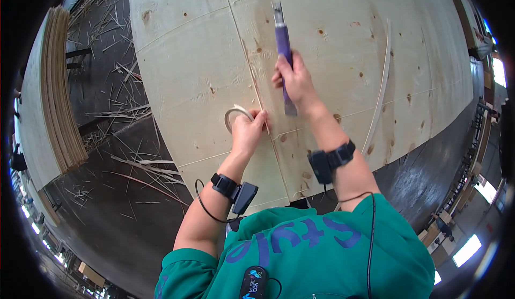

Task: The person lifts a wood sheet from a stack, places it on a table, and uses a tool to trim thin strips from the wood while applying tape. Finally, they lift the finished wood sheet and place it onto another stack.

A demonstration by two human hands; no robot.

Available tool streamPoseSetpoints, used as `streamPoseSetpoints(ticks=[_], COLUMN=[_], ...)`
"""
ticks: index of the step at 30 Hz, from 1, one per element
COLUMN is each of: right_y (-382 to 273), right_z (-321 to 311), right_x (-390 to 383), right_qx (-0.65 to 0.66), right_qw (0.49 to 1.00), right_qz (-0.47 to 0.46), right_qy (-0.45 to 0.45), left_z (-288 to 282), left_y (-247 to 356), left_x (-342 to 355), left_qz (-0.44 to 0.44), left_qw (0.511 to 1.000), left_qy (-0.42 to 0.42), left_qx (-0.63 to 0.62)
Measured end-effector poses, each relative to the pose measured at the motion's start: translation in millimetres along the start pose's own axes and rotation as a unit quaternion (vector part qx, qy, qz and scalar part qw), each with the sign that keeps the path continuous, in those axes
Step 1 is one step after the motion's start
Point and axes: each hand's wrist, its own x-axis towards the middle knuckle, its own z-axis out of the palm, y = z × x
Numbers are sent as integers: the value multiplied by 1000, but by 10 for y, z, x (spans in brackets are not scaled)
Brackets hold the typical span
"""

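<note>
Clearly, open plywood (343, 57) separates both hands (299, 86) from edges (424, 137).

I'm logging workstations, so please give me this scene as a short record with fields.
Left hand: holding a pale tape roll, fingers at the seam
Right hand: gripping a purple-handled tool, metal at both ends
Work surface: pale, knotted wood crossed by a long seam
On surface, right: narrow curved wood strip
Left side: stack of thin wood sheets
Floor, left: scattered wood scraps
</note>
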Motion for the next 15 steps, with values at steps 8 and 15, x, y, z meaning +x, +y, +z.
streamPoseSetpoints(ticks=[8, 15], right_y=[-203, -166], right_z=[278, 544], right_x=[860, 970], right_qx=[132, 144], right_qw=[991, 989], right_qz=[6, 6], right_qy=[-28, 9], left_z=[-15, -48], left_y=[292, 299], left_x=[274, 348], left_qz=[-45, -49], left_qw=[994, 994], left_qy=[9, 20], left_qx=[-95, -97])
